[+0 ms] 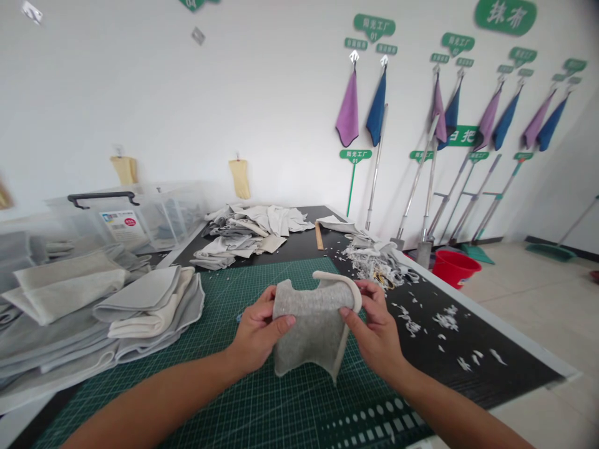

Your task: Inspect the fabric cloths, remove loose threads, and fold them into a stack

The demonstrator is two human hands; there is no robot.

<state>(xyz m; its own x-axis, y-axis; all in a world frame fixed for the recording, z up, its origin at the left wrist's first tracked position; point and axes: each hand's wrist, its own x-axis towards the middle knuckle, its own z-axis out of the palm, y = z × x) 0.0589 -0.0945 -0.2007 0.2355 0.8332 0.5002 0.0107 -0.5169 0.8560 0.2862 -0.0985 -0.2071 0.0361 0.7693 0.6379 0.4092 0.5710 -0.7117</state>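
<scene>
A grey piece of fabric (309,324) with a pale edge is held up over the green cutting mat (234,399). My left hand (259,327) grips its left side, thumb on the front face and fingers behind. At the upper right corner my right hand (372,324) pinches the cloth, where its pale edge curls over. The lower part of the fabric hangs free between both hands. A bit of something blue shows beside my left hand, too small to name.
Folded grey and white cloths (154,305) are stacked at left, before a clear plastic box (154,212). Fabric pieces (262,224), a wooden ruler (319,236) and shredded scraps (374,262) with scissors (412,276) lie farther back. A red bucket (456,267) stands beyond the table.
</scene>
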